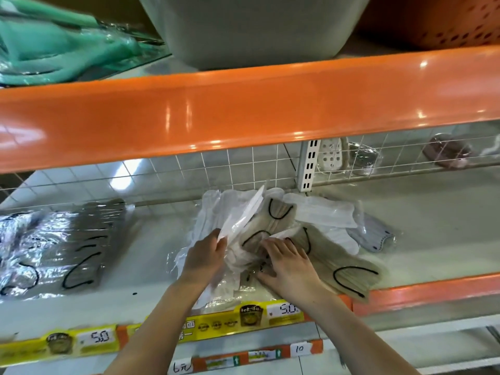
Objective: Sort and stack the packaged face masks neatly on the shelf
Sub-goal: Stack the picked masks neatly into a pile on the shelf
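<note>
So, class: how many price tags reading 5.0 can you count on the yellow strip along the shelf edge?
2. One 5.0 tag sits at the left of the yellow strip; the other 5.0 tag is right of centre, below the right hand. The forearms may hide more.

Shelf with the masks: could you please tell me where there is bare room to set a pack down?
The shelf is bare right of the blue mask pack, and between the grey mask packs and the mixed pile. The pile is crowded: the left hand grips a white pack, the right hand presses beige packs.
</note>
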### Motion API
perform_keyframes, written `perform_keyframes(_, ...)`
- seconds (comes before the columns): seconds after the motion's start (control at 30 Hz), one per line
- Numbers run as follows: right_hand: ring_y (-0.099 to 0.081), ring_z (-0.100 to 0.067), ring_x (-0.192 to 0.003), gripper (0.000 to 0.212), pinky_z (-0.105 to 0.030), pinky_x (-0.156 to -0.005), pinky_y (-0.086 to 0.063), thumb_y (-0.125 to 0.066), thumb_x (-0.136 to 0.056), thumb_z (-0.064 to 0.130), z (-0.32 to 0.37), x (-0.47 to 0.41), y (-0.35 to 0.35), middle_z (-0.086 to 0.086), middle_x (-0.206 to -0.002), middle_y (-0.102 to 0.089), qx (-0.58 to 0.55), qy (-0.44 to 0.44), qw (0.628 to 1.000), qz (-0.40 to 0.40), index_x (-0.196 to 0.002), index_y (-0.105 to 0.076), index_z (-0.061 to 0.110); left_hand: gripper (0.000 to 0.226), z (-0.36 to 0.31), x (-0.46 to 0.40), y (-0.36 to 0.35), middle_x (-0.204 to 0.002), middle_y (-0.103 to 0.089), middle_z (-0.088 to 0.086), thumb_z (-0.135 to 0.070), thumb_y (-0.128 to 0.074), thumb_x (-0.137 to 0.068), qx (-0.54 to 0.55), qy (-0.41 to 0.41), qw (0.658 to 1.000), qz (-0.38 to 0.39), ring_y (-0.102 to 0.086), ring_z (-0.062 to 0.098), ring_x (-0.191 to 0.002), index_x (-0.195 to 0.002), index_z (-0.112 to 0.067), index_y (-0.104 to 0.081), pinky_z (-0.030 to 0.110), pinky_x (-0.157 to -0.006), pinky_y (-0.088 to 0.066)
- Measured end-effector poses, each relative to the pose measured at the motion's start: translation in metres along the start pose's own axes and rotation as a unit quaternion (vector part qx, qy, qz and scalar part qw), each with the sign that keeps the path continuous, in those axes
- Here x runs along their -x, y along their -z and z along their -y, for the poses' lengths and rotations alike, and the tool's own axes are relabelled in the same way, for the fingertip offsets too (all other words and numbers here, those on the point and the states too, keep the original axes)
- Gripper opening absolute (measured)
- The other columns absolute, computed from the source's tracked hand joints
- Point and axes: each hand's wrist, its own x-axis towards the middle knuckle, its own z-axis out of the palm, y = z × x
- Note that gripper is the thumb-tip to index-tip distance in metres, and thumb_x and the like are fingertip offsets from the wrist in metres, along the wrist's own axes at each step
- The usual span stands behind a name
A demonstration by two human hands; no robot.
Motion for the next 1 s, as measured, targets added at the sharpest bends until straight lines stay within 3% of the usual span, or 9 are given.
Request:
perform_keyframes(0.1, -0.035, -0.021, -0.133, 0.057, -0.039, -0.102, -0.030, -0.048, -0.092, 0.048, 0.003, -0.007, -0.005, 0.005, -0.144, -0.040, 0.017, -0.017, 1.000, -0.012, -0.142, -0.036, 0.021, 0.030, -0.001, 0.001, -0.001, -0.097, -0.067, 0.014, -0.029, -0.036, -0.103, -0.006, 0.001, 1.000, -0.008, -0.063, 0.032, -0.091, -0.119, -0.012, -0.054, 0.030, -0.069, -0.036)
perform_keyframes(0.23, -0.063, -0.024, -0.093, 0.032, -0.036, -0.072, -0.050, -0.043, -0.090, 0.038, 0.008, -0.017, -0.008, 0.004, -0.097, -0.067, -0.017, -0.014, 0.994, -0.110, -0.102, -0.068, 0.022, 0.029, 0.000, 0.002, -0.003, -0.095, -0.067, 0.007, -0.033, -0.036, -0.102, 0.006, 0.004, 1.000, -0.010, -0.062, 0.028, -0.085, -0.118, -0.017, -0.054, 0.031, -0.068, -0.040)
perform_keyframes(0.4, -0.062, -0.034, -0.092, 0.020, -0.035, -0.064, -0.041, -0.042, -0.093, 0.007, -0.001, -0.022, 0.009, -0.009, -0.100, -0.066, -0.096, -0.084, 0.989, -0.074, -0.107, -0.053, 0.015, 0.029, -0.002, 0.003, -0.002, -0.097, -0.066, 0.007, -0.033, -0.036, -0.102, 0.042, 0.018, 0.999, -0.021, -0.060, 0.025, -0.087, -0.119, -0.016, -0.052, 0.031, -0.072, -0.042)
perform_keyframes(0.5, -0.065, -0.028, -0.084, 0.034, -0.034, -0.064, -0.048, -0.044, -0.087, -0.009, -0.010, -0.018, 0.015, -0.002, -0.091, -0.067, -0.221, -0.114, 0.952, -0.179, -0.111, -0.058, 0.011, 0.030, -0.004, 0.005, -0.001, -0.100, -0.067, 0.000, -0.038, -0.036, -0.101, 0.016, -0.008, 1.000, -0.020, -0.063, 0.025, -0.095, -0.124, -0.024, -0.050, 0.030, -0.076, -0.043)
perform_keyframes(0.6, -0.062, -0.010, -0.078, 0.041, -0.019, -0.065, -0.047, -0.047, -0.078, -0.021, -0.013, -0.015, 0.023, 0.015, -0.083, -0.059, -0.297, -0.084, 0.902, -0.301, -0.098, -0.057, 0.014, 0.042, -0.005, 0.007, -0.003, -0.127, -0.059, -0.006, -0.048, -0.038, -0.097, -0.008, -0.068, 0.998, -0.001, -0.059, 0.018, -0.109, -0.138, -0.036, -0.041, 0.032, -0.090, -0.044)
perform_keyframes(0.73, -0.057, 0.007, -0.082, 0.034, -0.007, -0.073, -0.042, -0.040, -0.093, -0.009, -0.008, -0.009, 0.044, 0.017, -0.088, -0.057, -0.379, -0.094, 0.823, -0.413, -0.095, -0.051, 0.023, 0.057, -0.016, 0.014, -0.008, -0.150, -0.035, -0.007, -0.057, -0.039, -0.093, 0.010, -0.113, 0.992, 0.058, -0.035, 0.014, -0.136, -0.144, -0.032, -0.034, 0.034, -0.110, -0.030)
perform_keyframes(0.83, -0.058, -0.015, -0.088, 0.027, -0.023, -0.076, -0.045, -0.036, -0.094, 0.005, -0.007, -0.006, 0.052, 0.003, -0.089, -0.058, -0.341, -0.056, 0.808, -0.477, -0.101, -0.052, 0.025, 0.052, -0.035, 0.024, -0.008, -0.149, -0.035, -0.011, -0.054, -0.034, -0.092, 0.099, -0.115, 0.984, 0.092, -0.031, 0.006, -0.135, -0.140, -0.035, -0.039, 0.021, -0.109, -0.022)
perform_keyframes(0.93, -0.055, -0.019, -0.092, 0.036, -0.030, -0.077, -0.043, -0.040, -0.086, -0.003, -0.001, 0.001, 0.053, 0.011, -0.097, -0.056, -0.266, 0.034, 0.840, -0.472, -0.102, -0.055, 0.026, 0.057, -0.057, 0.028, -0.007, -0.137, -0.049, -0.014, -0.073, -0.027, -0.084, 0.251, -0.066, 0.960, 0.108, -0.044, -0.001, -0.122, -0.125, -0.041, -0.049, 0.022, -0.105, -0.030)
perform_keyframes(1.0, -0.056, -0.019, -0.094, 0.038, -0.036, -0.078, -0.044, -0.048, -0.079, -0.007, 0.002, 0.004, 0.048, 0.009, -0.101, -0.062, -0.217, 0.093, 0.870, -0.433, -0.098, -0.061, 0.024, 0.066, -0.073, 0.028, -0.005, -0.126, -0.063, -0.006, -0.082, -0.035, -0.078, 0.443, 0.014, 0.891, 0.103, -0.057, 0.003, -0.113, -0.114, -0.033, -0.061, 0.037, -0.103, -0.041)
